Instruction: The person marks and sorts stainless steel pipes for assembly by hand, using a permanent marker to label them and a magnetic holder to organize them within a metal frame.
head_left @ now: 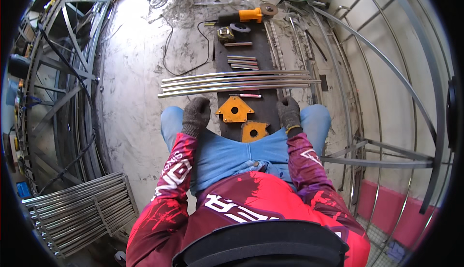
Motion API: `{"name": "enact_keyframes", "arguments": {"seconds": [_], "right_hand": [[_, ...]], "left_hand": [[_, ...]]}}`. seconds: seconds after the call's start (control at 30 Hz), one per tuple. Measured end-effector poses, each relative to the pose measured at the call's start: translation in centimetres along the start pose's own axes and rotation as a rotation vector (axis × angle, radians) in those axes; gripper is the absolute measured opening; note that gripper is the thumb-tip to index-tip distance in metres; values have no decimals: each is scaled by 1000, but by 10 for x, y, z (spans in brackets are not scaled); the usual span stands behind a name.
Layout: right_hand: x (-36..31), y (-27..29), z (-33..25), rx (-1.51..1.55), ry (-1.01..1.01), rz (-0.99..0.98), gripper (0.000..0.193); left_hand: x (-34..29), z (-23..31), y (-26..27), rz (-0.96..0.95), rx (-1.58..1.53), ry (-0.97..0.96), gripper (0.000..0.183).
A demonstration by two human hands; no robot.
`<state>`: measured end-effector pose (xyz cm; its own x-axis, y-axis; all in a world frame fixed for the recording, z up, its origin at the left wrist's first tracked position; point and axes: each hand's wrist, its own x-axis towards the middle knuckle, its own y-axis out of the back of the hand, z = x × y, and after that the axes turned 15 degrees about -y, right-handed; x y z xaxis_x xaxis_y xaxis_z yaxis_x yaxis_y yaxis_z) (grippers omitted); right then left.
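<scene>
- Nearest the camera: a dark rounded edge at the bottom of the view, then a red-and-white patterned top and blue trousers; the person sits or squats with knees apart, facing a dark board [251, 59] on the floor.
- Left hand [195, 116]: gloved in grey knit, fingers curled loosely over the left knee; its grip closes on nothing but the knee.
- Right hand [289, 113]: likewise gloved, resting on the right knee, holding no tool.
- Between the hands: two orange magnetic squares, an arrow-shaped one [234, 110] and a second [254, 130] nearer the body, both flat on the board.
- Just beyond: a bundle of long bright metal rods [237, 82] lying crosswise over the board, ends overhanging left and right. Judged stiff, smooth and rather slippery; gently bowed, likely to roll. Best taken near mid-length with both hands well apart, so the ends do not swing.
- A short pinkish rod [246, 95] lies just near of the bundle.
- Farther: short bar offcuts [242, 62], a tape measure [225, 34], an orange angle grinder [246, 14] with its black cable.
- Periphery: a curved rod framework [386, 64] at right; stacked metal grilles [77, 209] at near left.
</scene>
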<state>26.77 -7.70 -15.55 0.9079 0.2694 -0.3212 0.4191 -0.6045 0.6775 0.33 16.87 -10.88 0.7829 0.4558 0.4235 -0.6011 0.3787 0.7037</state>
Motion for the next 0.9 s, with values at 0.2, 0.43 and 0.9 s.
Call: {"name": "enact_keyframes", "arguments": {"seconds": [0.2, 0.43, 0.9], "right_hand": [[-8, 5, -38, 27, 65, 26, 15], [-21, 3, -36, 28, 11, -37, 14], [-155, 166, -239, -569, -237, -102, 23]], "left_hand": [[4, -1, 3, 91, -218, 178, 15], [2, -7, 10, 68, -381, 424, 21], [-17, -37, 185, -106, -448, 607, 24]]}}
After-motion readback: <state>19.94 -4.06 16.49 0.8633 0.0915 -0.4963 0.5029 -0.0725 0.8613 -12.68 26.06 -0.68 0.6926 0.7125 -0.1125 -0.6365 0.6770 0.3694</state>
